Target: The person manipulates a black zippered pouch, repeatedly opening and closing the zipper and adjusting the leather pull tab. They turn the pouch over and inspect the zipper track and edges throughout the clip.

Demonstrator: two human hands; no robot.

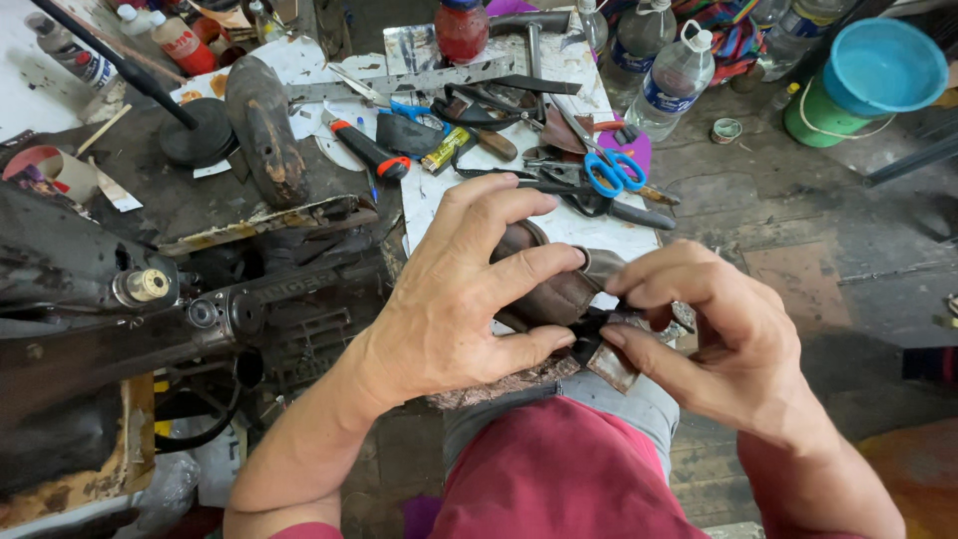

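We look down at our own two hands working a brown leather piece [554,289] over our lap. Our left hand [459,299] wraps it, fingers closed around it. Our right hand [714,334] pinches its dark edge. We judge this a fitting or pressing step; next seems to need steady grip. Blue scissors [614,172] lie on the bench [439,200] beyond.

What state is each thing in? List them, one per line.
Left hand: gripping the brown leather shoe.
Right hand: pinching a dark leather piece at the shoe's edge.
Blue-handled scissors: lying on the bench.
Plastic bottle: upright, capped.
Teal bucket: upright.
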